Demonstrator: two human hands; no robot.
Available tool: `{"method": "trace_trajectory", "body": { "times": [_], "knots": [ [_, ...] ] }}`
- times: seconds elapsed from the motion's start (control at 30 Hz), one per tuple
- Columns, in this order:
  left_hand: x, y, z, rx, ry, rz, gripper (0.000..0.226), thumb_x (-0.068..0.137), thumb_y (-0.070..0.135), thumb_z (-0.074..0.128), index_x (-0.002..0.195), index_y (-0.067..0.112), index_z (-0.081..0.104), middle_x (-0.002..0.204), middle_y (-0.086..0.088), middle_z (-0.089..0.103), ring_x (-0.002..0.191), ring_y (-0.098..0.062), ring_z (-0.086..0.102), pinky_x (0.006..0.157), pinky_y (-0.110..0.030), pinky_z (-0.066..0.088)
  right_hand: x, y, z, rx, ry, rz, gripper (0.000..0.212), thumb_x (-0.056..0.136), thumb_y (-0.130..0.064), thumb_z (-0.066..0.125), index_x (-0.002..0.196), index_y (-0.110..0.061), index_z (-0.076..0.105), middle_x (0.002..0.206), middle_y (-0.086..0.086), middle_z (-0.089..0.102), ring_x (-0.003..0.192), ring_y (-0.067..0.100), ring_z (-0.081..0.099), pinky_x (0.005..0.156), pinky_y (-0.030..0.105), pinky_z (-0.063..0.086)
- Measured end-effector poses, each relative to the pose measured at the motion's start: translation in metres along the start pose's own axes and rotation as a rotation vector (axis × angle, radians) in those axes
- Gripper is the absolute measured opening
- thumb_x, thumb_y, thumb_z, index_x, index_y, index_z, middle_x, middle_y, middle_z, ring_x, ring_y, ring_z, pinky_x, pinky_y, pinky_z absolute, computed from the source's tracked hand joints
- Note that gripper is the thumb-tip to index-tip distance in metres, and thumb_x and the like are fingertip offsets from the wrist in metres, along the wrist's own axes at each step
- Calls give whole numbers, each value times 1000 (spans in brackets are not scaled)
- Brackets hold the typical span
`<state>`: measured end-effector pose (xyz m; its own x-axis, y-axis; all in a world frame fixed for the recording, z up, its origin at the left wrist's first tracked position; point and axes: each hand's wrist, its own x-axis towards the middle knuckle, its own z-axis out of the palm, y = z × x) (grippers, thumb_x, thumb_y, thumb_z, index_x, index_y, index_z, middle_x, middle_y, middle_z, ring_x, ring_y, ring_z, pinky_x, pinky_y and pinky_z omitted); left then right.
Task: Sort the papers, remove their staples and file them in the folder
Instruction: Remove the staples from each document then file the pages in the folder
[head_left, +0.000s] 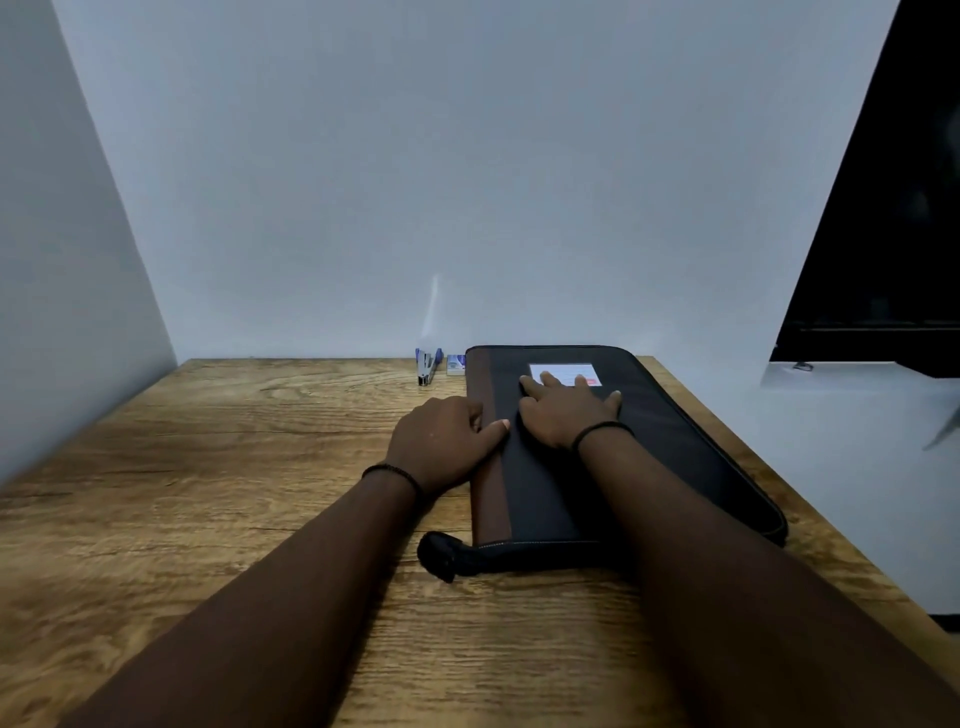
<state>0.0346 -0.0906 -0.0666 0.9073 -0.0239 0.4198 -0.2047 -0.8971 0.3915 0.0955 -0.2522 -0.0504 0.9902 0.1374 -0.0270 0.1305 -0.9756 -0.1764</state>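
A closed black zip folder (670, 447) with a brown spine strip lies on the right half of the wooden desk (234, 467). It carries a white label near its far end, and its black zip tail sticks out at the near left corner. My right hand (566, 410) lies flat on the cover with fingers spread, fingertips at the label. My left hand (447, 441) rests at the folder's spine edge, fingers curled down along the side and thumb on top. No loose papers are in view.
A blue and silver stapler (427, 366) and a small staple box (456, 364) stand at the desk's far edge, left of the folder. White walls close the back and left. A dark screen (893, 208) stands beyond the desk's right edge.
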Motion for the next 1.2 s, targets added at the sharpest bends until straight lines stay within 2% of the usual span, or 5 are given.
{"method": "trace_trajectory", "body": {
  "times": [0.37, 0.6, 0.77, 1.0, 1.2],
  "knots": [
    [-6, -11, -11, -36, -67, -19, 45, 92, 48, 55, 64, 18, 35, 60, 1, 49, 61, -21, 47, 55, -31, 30, -4, -19, 3, -20, 12, 4, 58, 100, -43, 20, 158, -42, 12, 168, -9, 5, 154, 33, -1, 112, 74, -4],
    [-6, -8, -10, 41, -79, 13, 46, 95, 51, 50, 66, 20, 34, 61, 2, 46, 57, -16, 43, 53, -31, 25, -1, -10, 4, 4, 20, -5, 57, 100, -46, 19, 157, -45, 12, 168, -11, 5, 155, 29, 1, 114, 71, -3],
    [-3, -11, -7, 44, -77, 25, 46, 94, 52, 50, 67, 19, 35, 62, 2, 49, 62, -20, 48, 55, -32, 29, -1, -7, 5, 16, 31, -3, 57, 100, -47, 20, 157, -46, 13, 167, -12, 7, 155, 27, 2, 116, 70, -3],
    [1, -13, -5, 9, -94, 46, 44, 94, 47, 52, 66, 18, 33, 61, 1, 48, 59, -17, 44, 54, -31, 28, -1, -5, 6, 10, 32, 3, 57, 100, -46, 19, 157, -46, 12, 168, -11, 6, 155, 26, 1, 116, 69, -5],
    [0, -11, -5, 25, -103, 61, 42, 94, 48, 50, 68, 18, 35, 65, 0, 53, 65, -23, 53, 54, -31, 30, -4, -5, 3, 13, 37, 4, 57, 101, -46, 18, 157, -45, 12, 168, -11, 6, 155, 26, 1, 116, 68, -5]
  ]
}}
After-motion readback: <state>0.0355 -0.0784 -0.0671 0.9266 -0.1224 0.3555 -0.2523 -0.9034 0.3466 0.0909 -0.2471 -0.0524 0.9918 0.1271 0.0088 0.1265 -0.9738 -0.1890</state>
